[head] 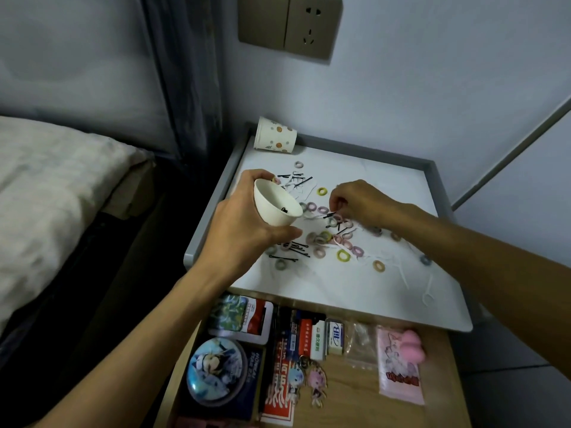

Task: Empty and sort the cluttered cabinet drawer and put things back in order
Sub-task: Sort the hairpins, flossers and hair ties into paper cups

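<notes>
My left hand grips a white paper cup, tilted with its mouth toward me; a small black item lies inside. My right hand pinches a black hairpin over the white cabinet top. Several small coloured hair ties, black hairpins and white floss picks lie scattered on that top. Below, the open wooden drawer holds a round blue tin, card boxes, an eraser, keychains and a pink packet.
A second paper cup with dots lies on its side at the cabinet top's back left corner. A bed with a pale cover stands to the left. A wall socket sits above on the wall.
</notes>
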{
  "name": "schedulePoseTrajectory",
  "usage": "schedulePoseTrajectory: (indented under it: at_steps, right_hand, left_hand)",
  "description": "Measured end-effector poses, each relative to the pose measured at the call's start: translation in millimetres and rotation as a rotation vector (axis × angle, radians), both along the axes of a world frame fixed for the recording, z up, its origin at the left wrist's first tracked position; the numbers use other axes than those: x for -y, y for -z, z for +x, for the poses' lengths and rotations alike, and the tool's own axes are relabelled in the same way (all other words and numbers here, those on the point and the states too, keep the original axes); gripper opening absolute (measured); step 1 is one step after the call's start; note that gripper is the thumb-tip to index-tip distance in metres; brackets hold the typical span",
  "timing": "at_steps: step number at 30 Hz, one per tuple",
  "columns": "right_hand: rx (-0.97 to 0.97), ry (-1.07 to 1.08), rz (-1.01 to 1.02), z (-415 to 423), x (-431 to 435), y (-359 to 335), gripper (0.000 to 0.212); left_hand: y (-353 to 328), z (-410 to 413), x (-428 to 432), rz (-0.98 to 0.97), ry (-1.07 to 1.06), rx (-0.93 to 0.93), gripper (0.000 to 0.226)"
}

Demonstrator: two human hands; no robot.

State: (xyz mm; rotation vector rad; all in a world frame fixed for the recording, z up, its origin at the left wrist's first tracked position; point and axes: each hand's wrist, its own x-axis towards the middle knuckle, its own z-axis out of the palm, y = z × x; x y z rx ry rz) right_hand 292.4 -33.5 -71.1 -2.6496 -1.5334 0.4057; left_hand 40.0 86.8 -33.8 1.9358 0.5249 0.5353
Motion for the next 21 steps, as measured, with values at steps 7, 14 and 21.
schedulePoseTrajectory:
  at_steps: [7,14,21]
  right_hand:
    - [0.012,0.097,-0.002,-0.9,3.4,7.4,0.014]
    - [-0.044,0.229,0.155,7.9,11.8,-1.1,0.004]
    - [-0.099,0.204,0.159,15.8,15.4,-4.4,0.021]
  left_hand:
    - [0.9,0.5,1.4,0.011,-0.004,-0.006,0.077]
    - [0.6,0.4,2.0,0.002,-0.006,-0.001,0.075]
    - [2.1,2.7,2.6,0.012,-0.006,-0.013,0.077]
